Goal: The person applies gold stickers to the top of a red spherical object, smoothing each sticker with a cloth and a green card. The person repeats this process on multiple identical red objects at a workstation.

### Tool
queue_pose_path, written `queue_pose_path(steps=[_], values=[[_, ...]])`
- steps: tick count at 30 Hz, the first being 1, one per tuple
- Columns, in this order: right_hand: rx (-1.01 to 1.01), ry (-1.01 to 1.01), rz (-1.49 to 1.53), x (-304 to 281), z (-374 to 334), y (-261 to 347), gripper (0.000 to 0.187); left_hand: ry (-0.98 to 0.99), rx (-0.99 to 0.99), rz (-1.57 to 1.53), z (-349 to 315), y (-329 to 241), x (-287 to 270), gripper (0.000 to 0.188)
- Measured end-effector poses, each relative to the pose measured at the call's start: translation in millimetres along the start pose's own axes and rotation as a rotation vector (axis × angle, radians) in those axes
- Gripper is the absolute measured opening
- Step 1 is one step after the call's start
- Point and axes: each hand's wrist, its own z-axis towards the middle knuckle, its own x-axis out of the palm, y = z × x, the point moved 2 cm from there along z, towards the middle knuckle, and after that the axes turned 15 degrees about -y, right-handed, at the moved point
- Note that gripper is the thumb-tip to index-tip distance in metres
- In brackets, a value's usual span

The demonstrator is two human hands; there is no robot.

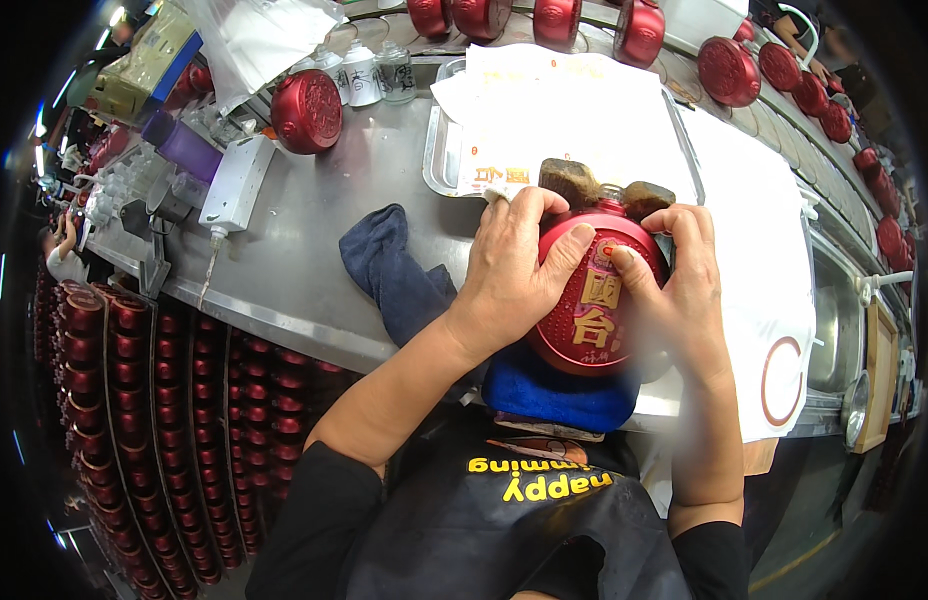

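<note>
A round, flat red bottle [569, 335] with raised gold characters lies face up on a blue cloth pad [554, 390]. My left hand [524, 265] grips its left side, the thumb pressed on the face near the top. From the other side my right hand [684, 265] holds the bottle, its thumb also on the face close to the small red-and-gold emblem. Past the bottle's neck sit two worn brown blocks [567, 180], just beyond my fingertips. A bit of white material shows at my left fingers; its kind is unclear.
Sheets of printed paper [554, 110] lie in a metal tray [436, 170]. A crumpled navy cloth [384, 265] rests to the left. Another red bottle [306, 110] stands by small glass jars [394, 75]. More red bottles [729, 72] line a slatted conveyor; racks of them fill the lower left.
</note>
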Motion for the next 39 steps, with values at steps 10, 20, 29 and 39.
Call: queue_pose_path(steps=[10,20,29,39], values=[[0.027,0.069,-0.051,-2.1,1.0,3.4,0.037,-0.024,0.008,-0.019,-2.6,2.7,0.7,0.038],[0.132,-0.086,0.235,-46.4,-11.4,-40.9,0.048,0.224,0.665,0.26,-4.3,-5.0,-17.2,0.069],[-0.325,0.051,-0.003,-48.4,8.9,3.8,0.015,0.3,0.712,0.367,-82.0,-26.8,-21.7,0.057],[-0.713,0.269,0.032,-34.5,-37.3,32.3,0.014,-0.027,0.5,0.319,-97.1,-2.1,-43.8,0.06]])
